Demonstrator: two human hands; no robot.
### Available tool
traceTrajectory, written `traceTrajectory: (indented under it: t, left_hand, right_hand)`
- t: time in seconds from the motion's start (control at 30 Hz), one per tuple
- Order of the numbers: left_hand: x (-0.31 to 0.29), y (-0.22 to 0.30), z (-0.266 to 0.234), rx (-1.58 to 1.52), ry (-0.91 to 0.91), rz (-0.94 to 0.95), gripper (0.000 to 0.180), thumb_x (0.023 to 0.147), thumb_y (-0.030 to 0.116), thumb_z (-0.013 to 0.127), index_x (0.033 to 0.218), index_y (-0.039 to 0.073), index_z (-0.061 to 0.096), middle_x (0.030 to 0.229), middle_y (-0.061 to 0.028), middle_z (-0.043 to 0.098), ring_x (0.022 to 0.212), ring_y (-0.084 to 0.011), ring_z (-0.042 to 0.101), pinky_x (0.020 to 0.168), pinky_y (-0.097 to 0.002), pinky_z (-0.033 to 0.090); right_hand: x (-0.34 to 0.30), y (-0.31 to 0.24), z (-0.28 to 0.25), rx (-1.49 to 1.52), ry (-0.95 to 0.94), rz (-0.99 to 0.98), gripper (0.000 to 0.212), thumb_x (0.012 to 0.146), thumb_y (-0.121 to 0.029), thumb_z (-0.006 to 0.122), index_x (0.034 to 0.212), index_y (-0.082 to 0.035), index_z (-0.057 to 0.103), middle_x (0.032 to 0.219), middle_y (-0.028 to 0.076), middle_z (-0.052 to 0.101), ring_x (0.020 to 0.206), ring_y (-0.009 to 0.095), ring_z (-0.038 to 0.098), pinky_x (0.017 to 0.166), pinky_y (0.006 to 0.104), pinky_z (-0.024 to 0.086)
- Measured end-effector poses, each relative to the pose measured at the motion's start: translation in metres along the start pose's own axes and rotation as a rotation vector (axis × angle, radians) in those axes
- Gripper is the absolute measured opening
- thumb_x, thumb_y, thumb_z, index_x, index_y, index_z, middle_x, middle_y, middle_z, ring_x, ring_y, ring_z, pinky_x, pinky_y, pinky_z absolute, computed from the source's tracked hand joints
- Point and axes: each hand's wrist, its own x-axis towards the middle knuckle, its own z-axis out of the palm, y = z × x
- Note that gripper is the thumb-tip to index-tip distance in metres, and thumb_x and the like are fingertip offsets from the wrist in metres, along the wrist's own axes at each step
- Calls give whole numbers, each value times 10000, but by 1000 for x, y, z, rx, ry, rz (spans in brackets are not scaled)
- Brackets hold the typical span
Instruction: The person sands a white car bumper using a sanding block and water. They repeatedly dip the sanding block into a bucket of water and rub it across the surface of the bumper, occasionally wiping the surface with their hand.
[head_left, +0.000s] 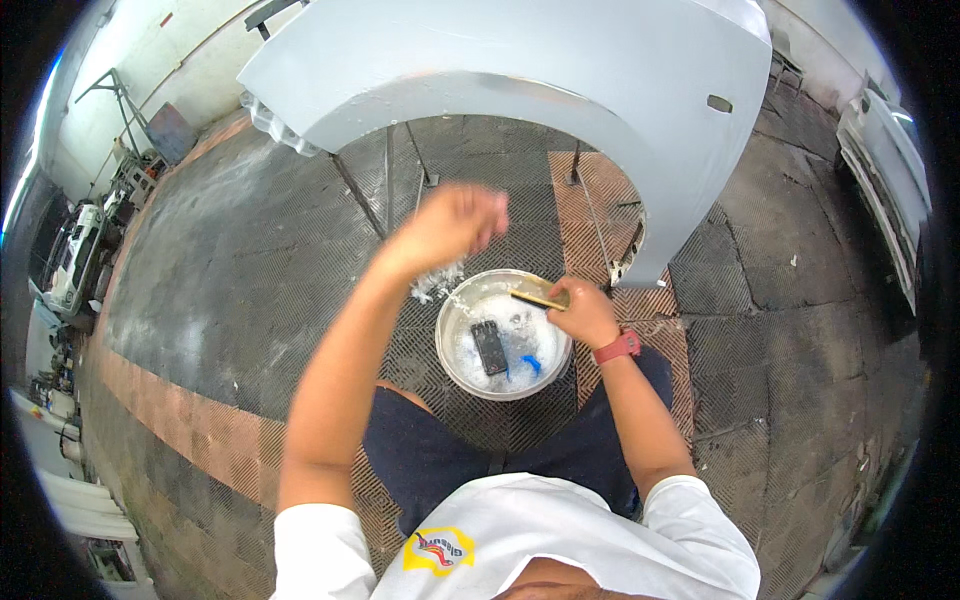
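Note:
A white bucket [443, 357] of foamy water stands on the floor between my knees. My right hand [588, 313], with a red watch on its wrist, grips a thin, flat pad [540, 300], yellowish with a dark face, over the bucket's right rim. My left hand [460, 225] is raised beyond the bucket, below the wheel arch of a grey car fender [660, 90]. Its fingers look curled but are smeared by motion; I see nothing in them. In the suds lie a black block [489, 347] and a small blue piece [531, 364].
Thin metal stand legs [358, 190] rise under the fender. White foam [437, 281] is splashed on the tiled floor [250, 260] left of the bucket. Another car panel [885, 170] stands far right. Assorted car parts [75, 255] line the left wall.

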Motion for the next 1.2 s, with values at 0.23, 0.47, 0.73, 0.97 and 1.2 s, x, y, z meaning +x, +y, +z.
traceTrajectory:
  t: [0.23, 0.47, 0.73, 0.97, 1.2]
  left_hand:
    - [48, 194, -118, 943, 567, 576, 626, 1127, 381, 547, 1615, -5, 471, 1614, -286, 530, 1520, -418, 498, 1266, -550, 376]
    - [151, 96, -59, 1470, 1427, 533, 733, 1154, 480, 491, 1654, -44, 379, 1727, -230, 409, 1614, -327, 369, 1307, -549, 296]
    - [147, 82, 81, 1388, 605, 795, 846, 1083, 647, 489, 1765, 212, 241, 1842, -79, 195, 1708, -294, 125, 1381, -558, 89]
    - [93, 29, -32, 1162, 810, 722, 952, 1028, 734, 524, 1776, 248, 191, 1847, -103, 149, 1706, -318, 122, 1380, -553, 109]
    - [28, -49, -115, 1154, 1042, 514, 1032, 1012, 786, 510, 1780, 222, 114, 1830, -185, 127, 1694, -424, 87, 1355, -629, 122]
  right_hand:
    - [-44, -2, 92, -117, -156, -69, 243, 744, -231, 801, 975, -165, 764, 1031, 76, 760, 998, 332, 723, 833, 512, 600]
    - [-64, -7, 120, -189, -284, -37, 279, 753, -205, 787, 1030, -166, 774, 1082, 57, 751, 1073, 316, 696, 866, 522, 562]
    - [-71, -5, 117, -354, -379, -28, 363, 781, -203, 771, 1133, -118, 785, 1152, 90, 757, 1129, 331, 691, 917, 535, 547]
    - [-72, 1, 124, -364, -302, -34, 269, 761, -238, 780, 1025, -188, 776, 1086, 38, 747, 1087, 280, 691, 872, 501, 551]
    - [-71, 0, 127, -333, -306, -45, 288, 794, -230, 776, 1071, -152, 770, 1096, 66, 749, 1097, 312, 694, 882, 512, 558]
